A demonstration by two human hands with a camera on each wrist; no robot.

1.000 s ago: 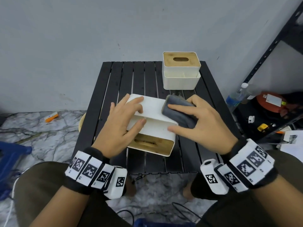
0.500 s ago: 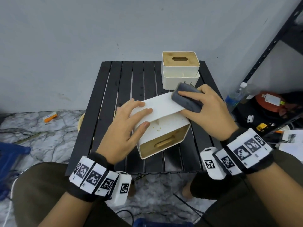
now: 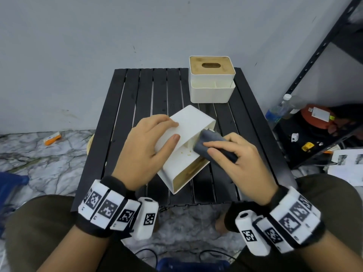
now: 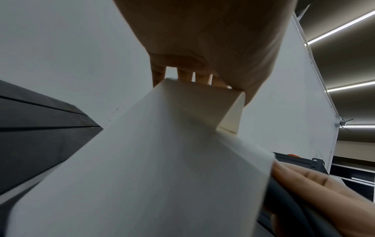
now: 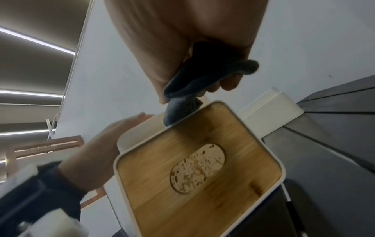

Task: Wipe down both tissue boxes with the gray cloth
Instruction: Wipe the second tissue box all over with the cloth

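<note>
A white tissue box (image 3: 188,122) with a bamboo lid (image 5: 194,173) lies tipped on its side in the middle of the black slatted table (image 3: 137,91), lid facing me. My left hand (image 3: 149,146) grips it from the left, fingers over the upper face and thumb on the side face. My right hand (image 3: 235,160) holds the folded gray cloth (image 3: 211,144) and presses it on the box's right side face near the lid edge. The cloth (image 5: 182,96) shows pinched between thumb and fingers. A second white tissue box (image 3: 212,79) stands upright at the table's far right corner.
A black metal shelf (image 3: 324,122) stands to the right, with a water bottle (image 3: 279,108) and an orange-red object (image 3: 316,116) on its low level. Papers (image 3: 347,165) lie on the floor beside it. An orange item (image 3: 52,139) lies on the marble floor left.
The near box has been turned further, its lid end swinging towards me and right. My right hand with the cloth came down from the far top edge onto the right side face.
</note>
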